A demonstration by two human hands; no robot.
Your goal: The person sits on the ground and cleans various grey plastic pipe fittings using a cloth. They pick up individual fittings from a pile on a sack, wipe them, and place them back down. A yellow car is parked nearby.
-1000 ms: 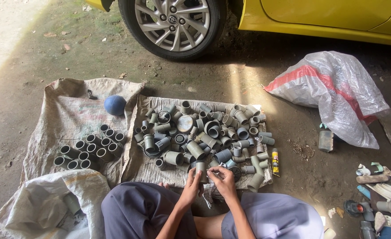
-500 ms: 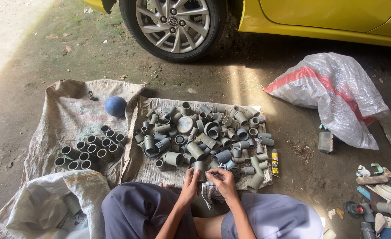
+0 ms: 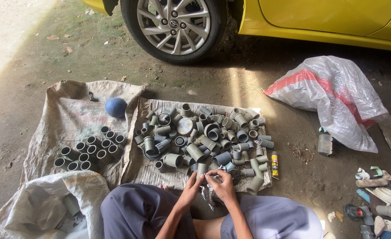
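Pinching something small, hard to make out, left hand (image 3: 193,183) and right hand (image 3: 222,183) grips pressed together, pipe fittings (image 3: 200,137) beyond.

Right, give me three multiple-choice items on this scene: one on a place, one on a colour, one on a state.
1. Where does the blue ball lie?
A. on the left sack
B. among the pile of fittings
C. under the car

2. What colour is the car?
A. white
B. yellow
C. red

3. How are the hands placed?
A. both flat on the ground
B. one on the wheel
C. together at the pile's near edge, fingers on a small item

Answers:
1 A: the ball rests on the left sack, above the neat group of fittings.
2 B: the body panels beside the wheel are yellow.
3 C: the left hand and right hand meet in front of the knees, pinching something too small to tell.
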